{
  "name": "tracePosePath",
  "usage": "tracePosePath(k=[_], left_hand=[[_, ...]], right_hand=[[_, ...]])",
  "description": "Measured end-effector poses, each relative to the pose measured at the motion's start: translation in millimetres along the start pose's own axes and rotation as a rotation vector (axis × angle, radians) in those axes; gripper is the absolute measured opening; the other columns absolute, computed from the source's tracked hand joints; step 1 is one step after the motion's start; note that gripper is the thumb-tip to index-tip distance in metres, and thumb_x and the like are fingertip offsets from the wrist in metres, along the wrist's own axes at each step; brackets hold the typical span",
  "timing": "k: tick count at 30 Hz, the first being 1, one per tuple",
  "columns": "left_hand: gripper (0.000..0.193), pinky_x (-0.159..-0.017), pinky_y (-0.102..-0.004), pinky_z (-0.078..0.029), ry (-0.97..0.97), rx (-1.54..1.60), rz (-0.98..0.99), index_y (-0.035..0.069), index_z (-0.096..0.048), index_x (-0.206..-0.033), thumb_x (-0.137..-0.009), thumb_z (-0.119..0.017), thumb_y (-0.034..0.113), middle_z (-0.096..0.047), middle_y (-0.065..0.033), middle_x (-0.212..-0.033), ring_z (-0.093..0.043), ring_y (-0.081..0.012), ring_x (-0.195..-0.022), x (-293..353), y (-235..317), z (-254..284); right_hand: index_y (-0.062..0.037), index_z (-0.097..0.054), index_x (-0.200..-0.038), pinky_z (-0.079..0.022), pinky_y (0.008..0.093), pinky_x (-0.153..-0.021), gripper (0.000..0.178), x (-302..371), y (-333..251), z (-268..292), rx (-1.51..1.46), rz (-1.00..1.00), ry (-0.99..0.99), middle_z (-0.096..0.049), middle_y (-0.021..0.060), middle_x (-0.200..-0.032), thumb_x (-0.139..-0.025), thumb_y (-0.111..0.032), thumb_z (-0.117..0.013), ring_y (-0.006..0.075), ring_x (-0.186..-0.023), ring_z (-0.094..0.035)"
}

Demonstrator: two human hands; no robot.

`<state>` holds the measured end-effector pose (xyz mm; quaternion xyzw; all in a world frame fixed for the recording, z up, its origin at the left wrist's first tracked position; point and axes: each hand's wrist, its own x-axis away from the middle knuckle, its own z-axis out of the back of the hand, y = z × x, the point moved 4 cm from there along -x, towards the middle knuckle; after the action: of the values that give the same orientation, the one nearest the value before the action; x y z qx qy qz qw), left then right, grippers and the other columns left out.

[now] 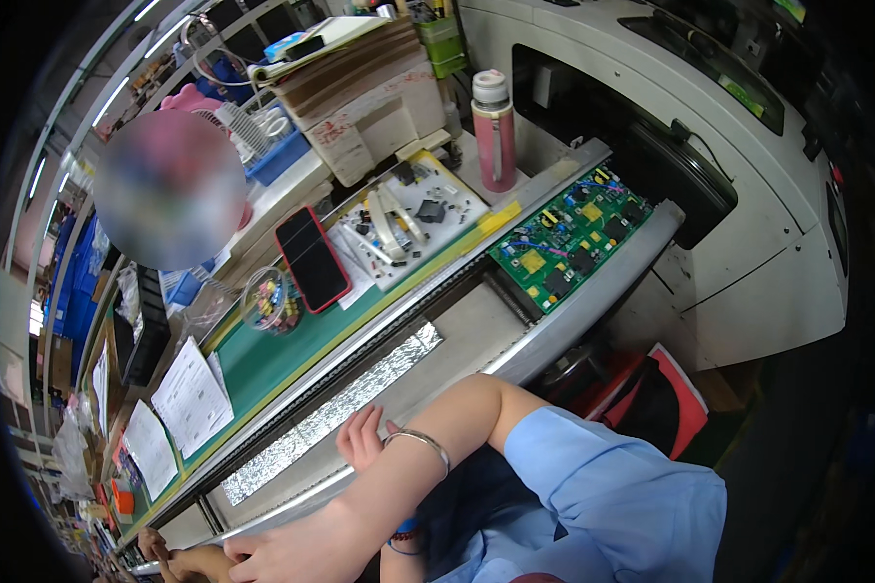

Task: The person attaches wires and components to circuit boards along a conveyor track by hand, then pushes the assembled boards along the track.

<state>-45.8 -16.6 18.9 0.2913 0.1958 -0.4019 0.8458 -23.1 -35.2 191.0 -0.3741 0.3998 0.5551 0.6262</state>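
Arms crossed at the conveyor's metal rail [554,330]: the right hand [292,549] lies flat, fingers loose and empty, while the left hand [363,437] curls lightly, gripping nothing. The green circuit board [574,233] sits well apart up the line, past a red phone [312,257].

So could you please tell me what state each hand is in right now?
Left hand: open, empty, fingers lying on the conveyor frame.
Right hand: open, lying flat on the frame's edge, nothing seen in it.

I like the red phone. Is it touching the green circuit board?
Apart. The head view shows a white parts tray lying between the red phone and the green circuit board.
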Motion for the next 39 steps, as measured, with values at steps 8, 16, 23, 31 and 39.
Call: tracePosePath(k=[8, 16, 23, 31, 39], left_hand=[[0.03, -0.093, -0.0401, -0.042, -0.04, -0.019, -0.04, 0.006, -0.065, -0.101, -0.072, -0.067, -0.001, -0.063, -0.0076, -0.106, -0.052, -0.0296, -0.107, 2, -13, 2], [0.031, -0.092, -0.0401, -0.041, -0.082, -0.112, -0.057, 0.005, -0.064, -0.103, -0.073, -0.064, -0.002, -0.064, -0.0091, -0.104, -0.054, -0.0297, -0.103, -4, -7, 9], [0.032, -0.089, -0.0402, -0.043, 0.006, -0.198, -0.058, 0.001, -0.064, -0.1, -0.07, -0.058, -0.01, -0.065, -0.0101, -0.097, -0.056, -0.0309, -0.096, -9, 8, -2], [0.034, -0.085, -0.0398, -0.043, -0.026, -0.242, -0.041, 0.001, -0.063, -0.099, -0.071, -0.055, -0.016, -0.063, -0.0107, -0.092, -0.056, -0.0311, -0.092, -7, 18, 8], [0.032, -0.084, -0.0397, -0.043, -0.042, -0.271, 0.009, 0.0, -0.064, -0.098, -0.073, -0.053, -0.016, -0.062, -0.0112, -0.09, -0.055, -0.0318, -0.092, -15, 31, 6]], right_hand=[[-0.0133, -0.057, -0.093, -0.04, 0.0471, -0.077, 0.015, 0, -8, 60, 0.157, -0.037, 0.043, -0.056, 0.0101, -0.096, -0.087, -0.024, -0.048, 0.0301, -0.086, -0.056], [-0.007, -0.056, -0.088, -0.042, 0.0438, -0.075, 0.017, 2, -16, 54, -0.122, -0.135, 0.205, -0.055, 0.0141, -0.091, -0.087, -0.022, -0.047, 0.0306, -0.084, -0.054], [-0.0104, -0.061, -0.077, -0.04, 0.0393, -0.075, 0.006, 24, -18, 122, 0.024, -0.108, 0.101, -0.061, 0.0044, -0.074, -0.074, -0.014, -0.057, 0.023, -0.074, -0.059], [-0.0108, -0.061, -0.079, -0.04, 0.0402, -0.075, 0.007, 49, -15, 135, -0.06, -0.122, 0.135, -0.06, 0.0051, -0.076, -0.075, -0.015, -0.056, 0.0235, -0.075, -0.059], [-0.0111, -0.06, -0.081, -0.04, 0.0412, -0.075, 0.008, 66, -11, 148, -0.09, -0.142, 0.176, -0.06, 0.0059, -0.078, -0.077, -0.016, -0.055, 0.0241, -0.076, -0.058]])
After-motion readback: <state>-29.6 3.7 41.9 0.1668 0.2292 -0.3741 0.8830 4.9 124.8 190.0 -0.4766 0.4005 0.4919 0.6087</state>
